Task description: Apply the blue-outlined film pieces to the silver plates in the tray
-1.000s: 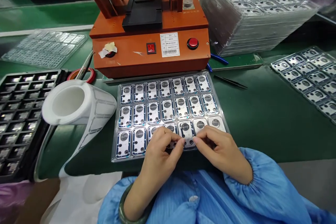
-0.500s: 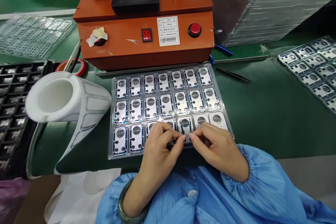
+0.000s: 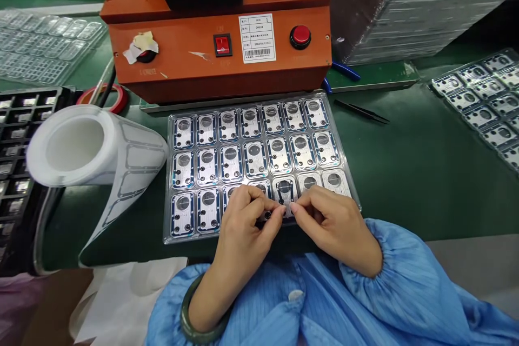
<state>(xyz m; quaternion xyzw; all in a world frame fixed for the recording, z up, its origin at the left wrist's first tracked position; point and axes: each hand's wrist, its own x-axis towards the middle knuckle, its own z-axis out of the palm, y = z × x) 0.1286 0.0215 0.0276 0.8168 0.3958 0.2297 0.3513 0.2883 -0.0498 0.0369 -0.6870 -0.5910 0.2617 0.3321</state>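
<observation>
head view: small dark piece [image 3: 284,193] is pinched by left hand [image 3: 247,224] and right hand [image 3: 334,227], fingers closed. it is held over clear tray [image 3: 190,237].

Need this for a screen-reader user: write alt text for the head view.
A left hand and right hand pinch a small metal part in the front row of a clear tray of such parts on a green table. Behind it stands an orange machine; a white label roll lies left, black tweezers right.
</observation>
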